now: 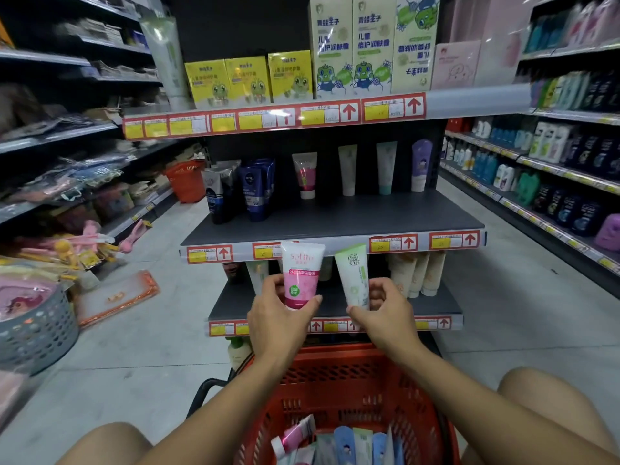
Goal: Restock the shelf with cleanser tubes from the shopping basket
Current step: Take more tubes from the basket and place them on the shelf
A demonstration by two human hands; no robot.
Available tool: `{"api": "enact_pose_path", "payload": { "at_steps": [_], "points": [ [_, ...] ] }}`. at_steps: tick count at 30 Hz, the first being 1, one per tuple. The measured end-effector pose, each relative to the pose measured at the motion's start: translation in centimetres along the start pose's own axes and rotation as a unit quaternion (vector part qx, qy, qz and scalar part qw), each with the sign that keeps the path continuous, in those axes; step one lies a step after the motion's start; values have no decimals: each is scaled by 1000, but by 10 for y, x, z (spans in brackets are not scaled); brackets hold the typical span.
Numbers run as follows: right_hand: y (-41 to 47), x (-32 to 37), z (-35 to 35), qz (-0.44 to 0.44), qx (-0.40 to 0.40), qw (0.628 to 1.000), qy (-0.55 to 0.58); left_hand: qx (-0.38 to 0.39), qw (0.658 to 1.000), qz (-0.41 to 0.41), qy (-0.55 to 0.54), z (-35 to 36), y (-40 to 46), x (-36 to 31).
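Observation:
My left hand point(278, 317) grips a pink and white cleanser tube point(301, 273), held upright with its cap down. A pale green and white tube point(354, 276) stands tilted in my right hand point(382, 313). Both tubes are raised in front of the middle shelf's front edge point(335, 248). On that grey middle shelf point(335, 213) stand several tubes at the back: dark blue ones point(255, 189) at left, a pink one point(305, 176), two pale green ones and a purple one point(421, 166). Below my arms the red shopping basket point(349, 367) holds several more tubes point(335, 444).
A lower shelf point(436, 303) behind my hands carries beige tubes point(416, 273). Boxed goods fill the top shelf point(335, 52). Aisles run left and right of this end unit, with a second red basket point(186, 179) on the left floor and a grey basket point(37, 327) nearby.

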State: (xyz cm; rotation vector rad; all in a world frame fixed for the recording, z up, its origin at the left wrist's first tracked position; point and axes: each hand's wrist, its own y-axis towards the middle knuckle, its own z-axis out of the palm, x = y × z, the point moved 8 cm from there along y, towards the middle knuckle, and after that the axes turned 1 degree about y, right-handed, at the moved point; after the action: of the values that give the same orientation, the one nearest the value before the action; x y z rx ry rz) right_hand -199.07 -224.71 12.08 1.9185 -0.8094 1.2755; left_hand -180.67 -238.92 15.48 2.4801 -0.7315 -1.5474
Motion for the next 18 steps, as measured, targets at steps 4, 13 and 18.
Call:
{"api": "enact_pose_path", "payload": {
  "at_steps": [4, 13, 18],
  "points": [
    [13, 7, 1, -13, 0, 1000, -27, 8, 1000, -2, -23, 7, 12, -6],
    [72, 42, -2, -63, -38, 996, -49, -5, 999, 29, -45, 26, 74, -30],
    [119, 65, -7, -89, -65, 992, -63, -11, 998, 49, -30, 39, 119, -47]
  ]
}}
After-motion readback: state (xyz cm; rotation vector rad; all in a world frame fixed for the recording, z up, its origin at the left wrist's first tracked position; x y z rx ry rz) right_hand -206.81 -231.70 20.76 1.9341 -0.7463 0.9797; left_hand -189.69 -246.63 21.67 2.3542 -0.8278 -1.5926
